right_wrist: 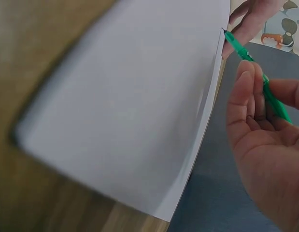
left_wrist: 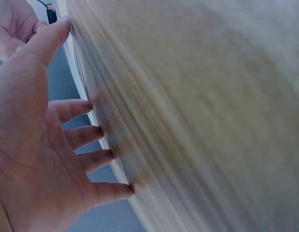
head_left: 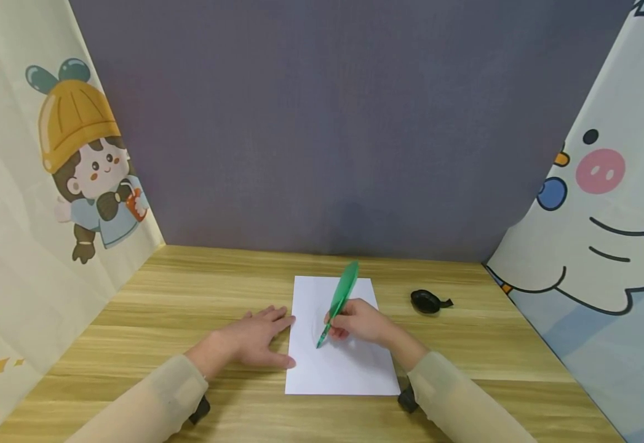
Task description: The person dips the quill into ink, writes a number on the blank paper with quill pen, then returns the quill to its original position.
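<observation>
Head view alone shows black object (head_left: 425, 301) right of paper (head_left: 335, 376). Left wrist view alone shows raised palm of left hand (left_wrist: 45, 154); fingers extended. Right hand (head_left: 359, 321) pinches green pen (head_left: 339, 301): tip below grip, over paper.

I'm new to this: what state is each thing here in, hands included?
Left hand: fingers spread, at the paper's left edge.
Right hand: pinching the green pen.
Green pen: tilted, tip down; contact with the paper unclear.
Paper: flat on the table; any marks too faint to tell.
Black object: lying on the table, untouched.
</observation>
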Action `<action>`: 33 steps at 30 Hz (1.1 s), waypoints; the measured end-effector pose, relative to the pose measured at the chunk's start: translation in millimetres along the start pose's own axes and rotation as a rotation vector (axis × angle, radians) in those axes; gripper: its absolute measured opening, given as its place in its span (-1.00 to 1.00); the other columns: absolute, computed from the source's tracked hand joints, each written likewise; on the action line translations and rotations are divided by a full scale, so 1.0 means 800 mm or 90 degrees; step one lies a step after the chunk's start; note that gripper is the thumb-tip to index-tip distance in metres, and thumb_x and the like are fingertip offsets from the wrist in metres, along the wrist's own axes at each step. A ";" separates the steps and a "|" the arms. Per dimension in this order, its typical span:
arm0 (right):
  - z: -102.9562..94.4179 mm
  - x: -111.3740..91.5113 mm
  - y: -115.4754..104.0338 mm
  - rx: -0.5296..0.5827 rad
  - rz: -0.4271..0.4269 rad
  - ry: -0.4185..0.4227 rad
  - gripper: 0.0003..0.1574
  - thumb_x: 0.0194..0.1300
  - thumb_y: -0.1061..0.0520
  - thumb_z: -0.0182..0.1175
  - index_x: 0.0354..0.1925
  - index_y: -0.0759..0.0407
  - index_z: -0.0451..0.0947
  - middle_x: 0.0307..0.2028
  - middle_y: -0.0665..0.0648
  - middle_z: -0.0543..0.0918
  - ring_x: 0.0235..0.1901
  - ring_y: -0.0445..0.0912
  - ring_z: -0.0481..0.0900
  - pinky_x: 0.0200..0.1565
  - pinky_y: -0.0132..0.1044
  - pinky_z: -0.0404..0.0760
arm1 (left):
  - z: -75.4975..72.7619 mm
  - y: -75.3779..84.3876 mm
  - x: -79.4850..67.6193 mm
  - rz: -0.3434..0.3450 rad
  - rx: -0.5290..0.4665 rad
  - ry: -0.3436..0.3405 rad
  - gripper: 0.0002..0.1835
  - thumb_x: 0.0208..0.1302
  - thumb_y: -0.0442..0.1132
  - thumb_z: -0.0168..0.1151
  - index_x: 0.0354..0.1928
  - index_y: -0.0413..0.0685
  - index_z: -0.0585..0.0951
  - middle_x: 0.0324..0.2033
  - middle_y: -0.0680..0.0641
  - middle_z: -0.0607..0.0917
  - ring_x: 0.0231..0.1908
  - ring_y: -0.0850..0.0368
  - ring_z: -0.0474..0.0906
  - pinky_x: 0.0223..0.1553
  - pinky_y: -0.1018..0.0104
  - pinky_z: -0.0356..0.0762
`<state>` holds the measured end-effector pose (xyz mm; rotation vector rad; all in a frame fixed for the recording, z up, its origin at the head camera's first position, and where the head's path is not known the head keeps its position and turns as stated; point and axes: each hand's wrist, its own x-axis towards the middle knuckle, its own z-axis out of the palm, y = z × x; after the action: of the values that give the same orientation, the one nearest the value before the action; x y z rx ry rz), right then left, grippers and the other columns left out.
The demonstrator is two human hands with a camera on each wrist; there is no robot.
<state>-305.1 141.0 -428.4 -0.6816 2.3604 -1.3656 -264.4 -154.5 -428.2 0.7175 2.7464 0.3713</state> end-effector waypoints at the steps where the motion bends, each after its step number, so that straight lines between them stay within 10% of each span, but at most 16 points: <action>1: 0.000 -0.001 0.000 -0.001 -0.001 -0.001 -0.70 0.57 0.18 0.19 -0.05 0.38 0.76 -0.31 0.16 0.84 -0.31 -0.13 0.74 -0.16 -0.20 0.82 | 0.000 0.000 0.000 0.000 0.000 0.000 0.10 0.35 0.53 0.29 0.75 0.11 0.25 0.76 -0.14 0.14 0.76 -0.26 0.01 0.66 -0.50 0.04; 33: -0.019 -0.032 0.006 -0.007 -0.011 -0.077 -0.68 0.57 0.18 0.16 -0.01 0.41 0.73 -0.26 0.23 0.84 -0.28 -0.10 0.75 -0.16 -0.23 0.81 | 0.000 0.000 -0.003 0.009 0.003 0.005 0.11 0.35 0.52 0.30 0.74 0.06 0.26 0.75 -0.19 0.15 0.75 -0.30 0.03 0.64 -0.52 0.07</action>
<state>-292.9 168.1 -424.2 -0.7666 2.2738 -1.2814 -262.7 -155.6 -427.6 0.7384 2.7524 0.3707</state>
